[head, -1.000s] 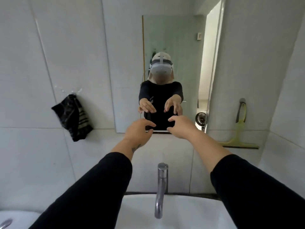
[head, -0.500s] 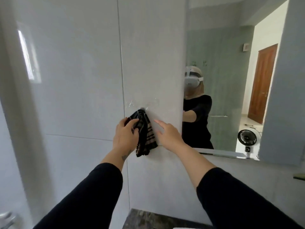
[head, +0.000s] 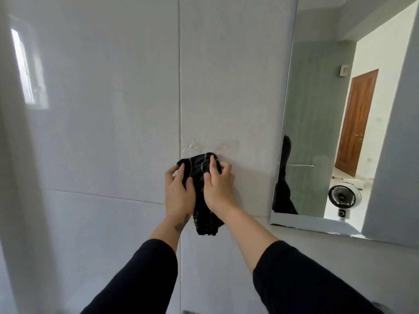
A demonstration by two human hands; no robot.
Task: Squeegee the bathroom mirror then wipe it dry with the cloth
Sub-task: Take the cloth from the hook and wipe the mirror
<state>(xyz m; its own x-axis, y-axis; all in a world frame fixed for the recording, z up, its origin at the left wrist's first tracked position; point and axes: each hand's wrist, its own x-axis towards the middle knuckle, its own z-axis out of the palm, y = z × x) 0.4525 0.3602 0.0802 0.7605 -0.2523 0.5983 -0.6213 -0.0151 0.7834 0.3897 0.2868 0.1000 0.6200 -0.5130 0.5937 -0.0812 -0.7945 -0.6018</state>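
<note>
A dark striped cloth (head: 199,171) hangs against the white tiled wall, just below a clear stick-on hook strip (head: 210,146). My left hand (head: 179,196) grips the cloth's left side. My right hand (head: 218,186) pinches its upper right part, fingers closed on the fabric. The cloth's lower end (head: 207,223) dangles between my wrists. The bathroom mirror (head: 328,132) is on the wall to the right, apart from both hands. The squeegee is out of view.
The mirror reflects a dark sleeve (head: 284,177), a small white fan (head: 343,196) and a wooden door (head: 356,123). A bright white vertical edge (head: 13,177) runs down the far left. Tiled wall fills the middle.
The view has swung left from the mirror and sink to the hanging cloth. My right hand, open beside the cloth half a second ago, now grips it along with my left.
</note>
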